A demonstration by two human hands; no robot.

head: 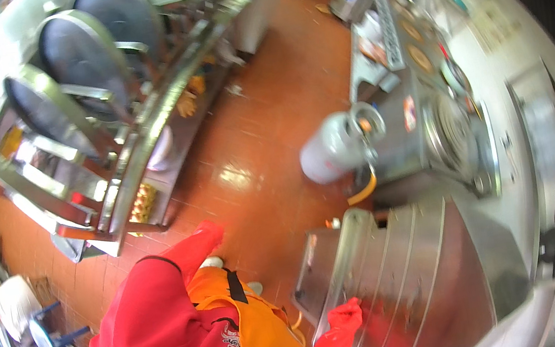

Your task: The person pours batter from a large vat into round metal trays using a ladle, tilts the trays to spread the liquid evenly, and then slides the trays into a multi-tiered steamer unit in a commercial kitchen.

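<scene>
My left hand (208,233), in a red glove, is held out over the tiled floor; it is blurred and nothing shows in it. My right hand (347,315), also red-gloved, has its fingers bunched beside a stainless steel counter (407,283) with raised ridges. Whether it touches the counter or grips anything small I cannot tell. An orange apron (266,331) hangs over my red top. Ahead on the floor, a light grey gas cylinder (330,149) lies tilted or stands near a steel stove unit (394,129), with a yellow hose (363,192) close to its valve.
On the left is a steel rack (140,140) with large round pans (84,67) and a tray of eggs (142,202) low down. A blue stool (43,337) stands at the lower left. Frying pans (454,77) are along the right wall. Orange tiled floor (248,124) runs between.
</scene>
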